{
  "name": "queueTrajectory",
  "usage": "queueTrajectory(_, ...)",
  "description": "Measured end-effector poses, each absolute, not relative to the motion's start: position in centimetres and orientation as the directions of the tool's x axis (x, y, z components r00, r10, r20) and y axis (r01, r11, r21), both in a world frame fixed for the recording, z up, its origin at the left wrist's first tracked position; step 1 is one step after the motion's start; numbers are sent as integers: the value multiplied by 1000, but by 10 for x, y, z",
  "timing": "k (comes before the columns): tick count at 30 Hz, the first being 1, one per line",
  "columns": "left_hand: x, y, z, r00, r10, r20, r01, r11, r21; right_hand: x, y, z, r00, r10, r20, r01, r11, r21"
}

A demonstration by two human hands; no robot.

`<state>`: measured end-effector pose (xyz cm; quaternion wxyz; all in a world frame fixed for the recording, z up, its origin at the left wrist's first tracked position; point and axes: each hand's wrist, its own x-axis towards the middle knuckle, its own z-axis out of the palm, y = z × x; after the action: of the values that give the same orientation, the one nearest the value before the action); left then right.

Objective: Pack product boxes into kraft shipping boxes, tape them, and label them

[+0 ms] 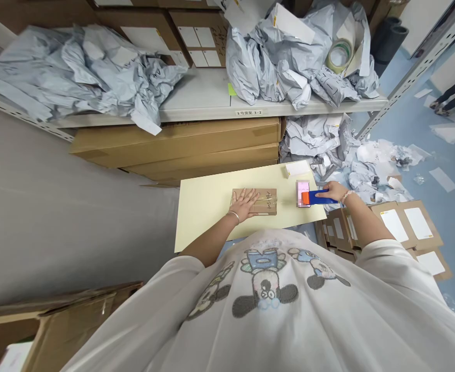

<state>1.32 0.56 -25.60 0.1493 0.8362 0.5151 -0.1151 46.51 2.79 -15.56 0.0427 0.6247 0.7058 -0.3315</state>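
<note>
My left hand [245,202] lies flat with fingers spread on a small brown cardboard parcel [264,201], which has clear tape and handwriting on top. The parcel sits on a pale yellow board [212,217]. My right hand [334,191] grips a blue-handled tool [320,197] with an orange head [306,197]. That head rests on a flat pink-and-white packet [302,187] to the right of the parcel. A white block [297,168] lies at the board's far edge.
Behind the board, stacked cartons [176,147] stand under a metal shelf [212,98] heaped with grey-blue mailer bags [281,57] and a tape roll [339,56]. Flat cardboard mailers [405,222] and paper scraps [370,165] lie on the blue floor. Another person's legs [450,93] stand top right.
</note>
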Motion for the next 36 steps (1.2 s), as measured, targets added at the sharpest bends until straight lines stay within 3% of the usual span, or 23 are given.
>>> queueTrajectory(4, 14, 5, -253, 441, 828, -345, 896, -424, 129, 424, 41, -152, -162, 875, -456, 987, 136, -89)
queueTrajectory(7, 15, 3, -251, 437, 832, -341, 899, -420, 127, 374, 43, -162, -84, 862, -500, 994, 110, 22)
queueTrajectory(12, 13, 2, -250, 447, 825, -345, 894, -428, 135, 299, 40, -190, -63, 813, -579, 998, 48, -40)
queueTrajectory(18, 11, 1, -249, 455, 829, -327, 889, -445, 109, 267, 43, -193, -41, 812, -582, 993, -30, -112)
queueTrajectory(26, 10, 8, -251, 461, 820, -340, 881, -470, 60, 250, 47, -196, 36, 796, -605, 987, -124, -104)
queueTrajectory(36, 14, 10, -249, 460, 821, -339, 882, -466, 69, 250, 45, -191, 34, 815, -578, 991, -103, -88)
